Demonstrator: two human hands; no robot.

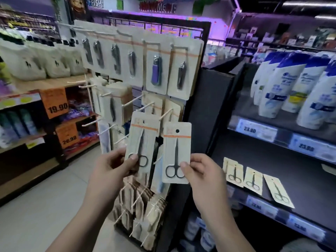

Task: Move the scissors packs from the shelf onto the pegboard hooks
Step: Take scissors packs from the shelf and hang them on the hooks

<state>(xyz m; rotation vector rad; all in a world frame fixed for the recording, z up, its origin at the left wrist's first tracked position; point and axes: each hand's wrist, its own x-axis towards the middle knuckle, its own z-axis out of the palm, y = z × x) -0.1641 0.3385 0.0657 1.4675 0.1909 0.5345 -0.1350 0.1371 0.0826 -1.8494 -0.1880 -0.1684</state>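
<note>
My left hand (116,167) pinches the lower edge of a cream scissors pack (141,140), held upright in front of the pegboard (145,84); more cards may be stacked behind it. My right hand (201,171) grips a second scissors pack (176,151) by its bottom right corner, its hang hole at the top, just below a bare cream hook (166,113). Three more scissors packs (253,180) lie flat on the dark shelf (300,179) to the right.
Nail clipper cards (156,70) hang on the pegboard's upper rows, and several bare hooks (91,122) stick out at its left. White and blue shampoo bottles (291,84) fill the shelf above the packs. Packs hang low on the board (145,206). Grey floor lies at the left.
</note>
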